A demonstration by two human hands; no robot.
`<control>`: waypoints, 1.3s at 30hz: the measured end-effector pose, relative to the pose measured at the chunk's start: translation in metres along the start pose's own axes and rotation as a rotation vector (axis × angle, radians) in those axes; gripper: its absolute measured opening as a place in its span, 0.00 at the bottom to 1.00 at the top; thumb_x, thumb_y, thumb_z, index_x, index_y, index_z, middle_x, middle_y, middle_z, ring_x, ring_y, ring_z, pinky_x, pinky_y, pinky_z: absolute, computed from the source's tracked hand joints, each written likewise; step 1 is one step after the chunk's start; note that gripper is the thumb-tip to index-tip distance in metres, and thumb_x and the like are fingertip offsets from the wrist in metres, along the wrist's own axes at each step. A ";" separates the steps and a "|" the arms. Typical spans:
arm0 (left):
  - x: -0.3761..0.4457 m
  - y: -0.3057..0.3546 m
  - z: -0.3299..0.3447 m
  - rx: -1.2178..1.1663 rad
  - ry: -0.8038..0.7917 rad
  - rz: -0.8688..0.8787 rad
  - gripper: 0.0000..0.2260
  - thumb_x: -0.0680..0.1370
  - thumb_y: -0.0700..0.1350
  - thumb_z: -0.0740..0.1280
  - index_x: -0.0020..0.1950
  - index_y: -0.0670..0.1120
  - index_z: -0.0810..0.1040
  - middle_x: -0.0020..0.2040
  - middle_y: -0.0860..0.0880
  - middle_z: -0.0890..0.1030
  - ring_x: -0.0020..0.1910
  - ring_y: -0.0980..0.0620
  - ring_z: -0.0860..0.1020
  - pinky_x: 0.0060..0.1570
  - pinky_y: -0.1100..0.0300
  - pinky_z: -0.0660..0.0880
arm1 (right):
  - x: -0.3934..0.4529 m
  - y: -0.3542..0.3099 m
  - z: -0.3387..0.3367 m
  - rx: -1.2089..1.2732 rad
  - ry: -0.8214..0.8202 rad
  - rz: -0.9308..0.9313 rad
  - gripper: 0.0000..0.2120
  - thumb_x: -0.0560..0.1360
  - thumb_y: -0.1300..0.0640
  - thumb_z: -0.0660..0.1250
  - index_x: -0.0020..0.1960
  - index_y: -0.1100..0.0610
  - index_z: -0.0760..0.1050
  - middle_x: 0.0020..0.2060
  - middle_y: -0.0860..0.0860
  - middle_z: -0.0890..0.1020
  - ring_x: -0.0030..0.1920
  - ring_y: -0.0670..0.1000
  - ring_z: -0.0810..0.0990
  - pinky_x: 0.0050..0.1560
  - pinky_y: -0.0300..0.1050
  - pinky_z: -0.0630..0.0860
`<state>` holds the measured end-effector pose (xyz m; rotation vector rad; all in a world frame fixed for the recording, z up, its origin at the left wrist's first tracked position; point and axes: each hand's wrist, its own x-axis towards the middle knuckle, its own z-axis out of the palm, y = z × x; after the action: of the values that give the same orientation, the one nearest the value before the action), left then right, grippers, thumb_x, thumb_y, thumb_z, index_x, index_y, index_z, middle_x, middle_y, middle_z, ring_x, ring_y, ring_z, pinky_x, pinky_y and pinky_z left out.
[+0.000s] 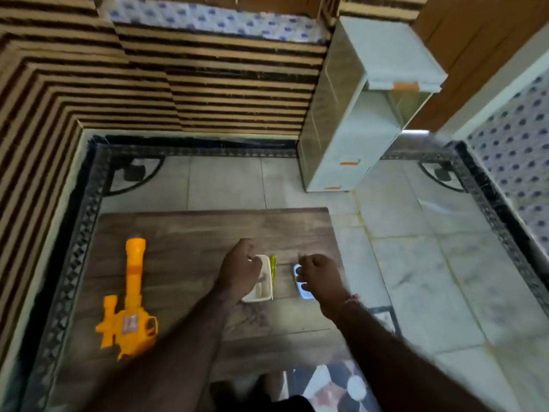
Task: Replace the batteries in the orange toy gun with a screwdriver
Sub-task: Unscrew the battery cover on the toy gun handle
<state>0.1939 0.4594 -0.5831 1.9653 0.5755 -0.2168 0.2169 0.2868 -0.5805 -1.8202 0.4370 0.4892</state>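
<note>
Two hands are hovering over a low wooden board (pixel 184 233) lying on the tiled floor (pixel 416 263). The left hand (pixel 239 267) is hanging above a small white tray (pixel 266 288), fingers loosely curled and holding nothing that can be made out. The right hand (pixel 319 273) is poised over a pale blue object (pixel 303 291), perhaps a battery pack, with fingers also loosely bent; whether the fingertips are touching it cannot be told through the blur. A yellow-green screwdriver (pixel 273 267) is lying just beside the tray's right edge, between the two hands, and it is untouched.

The gun (pixel 130 298) is lying flat on the board's left side, well apart from both hands, barrel pointing away from the person and grip end nearest them. A small label is showing on its body.

By appearance the gun is hollow moulded plastic, so it is likely light and stiff with a rather slick surface. Its broad body near the label is probably offering the steadiest hold, since the long barrel would be giving leverage for twisting under screwdriver pressure. The battery cover is not visible from here. Small screws are liable to roll, so the tray is looking like their intended place.
</note>
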 end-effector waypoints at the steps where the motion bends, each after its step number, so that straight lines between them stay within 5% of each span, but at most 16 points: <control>1: 0.003 -0.010 0.001 0.002 0.029 -0.018 0.13 0.75 0.35 0.63 0.58 0.45 0.78 0.50 0.50 0.80 0.47 0.50 0.79 0.42 0.65 0.71 | 0.005 0.011 0.007 -0.019 0.004 -0.002 0.17 0.78 0.55 0.65 0.31 0.55 0.69 0.28 0.53 0.73 0.30 0.51 0.71 0.28 0.41 0.65; 6: 0.037 -0.071 0.012 -0.021 0.179 -0.126 0.12 0.75 0.36 0.66 0.58 0.45 0.80 0.46 0.50 0.80 0.48 0.50 0.79 0.45 0.66 0.67 | 0.045 0.071 0.052 -0.208 0.046 -0.052 0.14 0.74 0.51 0.65 0.31 0.54 0.73 0.29 0.48 0.78 0.35 0.52 0.76 0.39 0.52 0.75; 9: 0.056 -0.114 0.028 0.024 0.166 -0.113 0.11 0.76 0.38 0.69 0.58 0.43 0.80 0.47 0.49 0.80 0.50 0.49 0.79 0.47 0.64 0.70 | 0.069 0.103 0.074 -0.354 0.109 -0.137 0.06 0.75 0.55 0.68 0.43 0.56 0.80 0.40 0.52 0.84 0.44 0.52 0.81 0.48 0.46 0.74; 13: 0.076 -0.162 0.056 -0.018 0.165 -0.121 0.09 0.76 0.45 0.71 0.55 0.45 0.81 0.45 0.47 0.82 0.48 0.45 0.81 0.53 0.50 0.78 | 0.092 0.142 0.089 -0.415 0.222 -0.257 0.07 0.75 0.56 0.68 0.48 0.58 0.81 0.43 0.54 0.84 0.47 0.54 0.81 0.46 0.44 0.71; 24: 0.077 -0.198 0.084 0.004 0.183 0.114 0.10 0.79 0.50 0.68 0.47 0.43 0.82 0.41 0.47 0.83 0.40 0.51 0.81 0.39 0.55 0.75 | 0.096 0.182 0.110 -0.382 0.375 -0.512 0.09 0.78 0.55 0.65 0.48 0.57 0.82 0.40 0.52 0.84 0.41 0.50 0.80 0.38 0.40 0.63; 28: 0.065 -0.209 0.076 -0.009 0.218 0.204 0.14 0.80 0.48 0.66 0.38 0.41 0.78 0.33 0.46 0.77 0.32 0.52 0.72 0.35 0.56 0.66 | 0.082 0.194 0.115 -0.140 0.312 -0.561 0.08 0.75 0.57 0.67 0.40 0.58 0.81 0.31 0.48 0.80 0.35 0.48 0.78 0.38 0.46 0.74; 32: 0.028 -0.216 0.061 -0.060 0.273 0.259 0.14 0.81 0.47 0.64 0.38 0.43 0.77 0.32 0.49 0.76 0.31 0.53 0.72 0.31 0.59 0.64 | 0.041 0.207 0.128 0.102 0.217 -0.606 0.09 0.73 0.57 0.66 0.48 0.58 0.83 0.39 0.54 0.85 0.42 0.54 0.83 0.46 0.50 0.80; 36: -0.023 -0.234 0.047 -0.198 0.291 0.277 0.17 0.76 0.51 0.67 0.40 0.36 0.78 0.33 0.42 0.78 0.34 0.48 0.75 0.36 0.56 0.69 | -0.018 0.223 0.134 0.379 0.006 -0.555 0.08 0.75 0.65 0.67 0.47 0.54 0.82 0.42 0.55 0.85 0.43 0.52 0.83 0.48 0.49 0.80; 39: -0.068 -0.241 0.033 -0.245 0.318 0.296 0.25 0.67 0.59 0.65 0.41 0.35 0.79 0.36 0.38 0.82 0.36 0.41 0.81 0.39 0.47 0.76 | -0.066 0.231 0.127 0.520 -0.193 -0.388 0.08 0.77 0.60 0.64 0.53 0.55 0.81 0.46 0.57 0.85 0.45 0.52 0.82 0.39 0.44 0.77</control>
<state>0.0213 0.4955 -0.7635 1.8273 0.4784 0.3416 0.0256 0.3449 -0.7648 -1.2953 0.0590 0.2462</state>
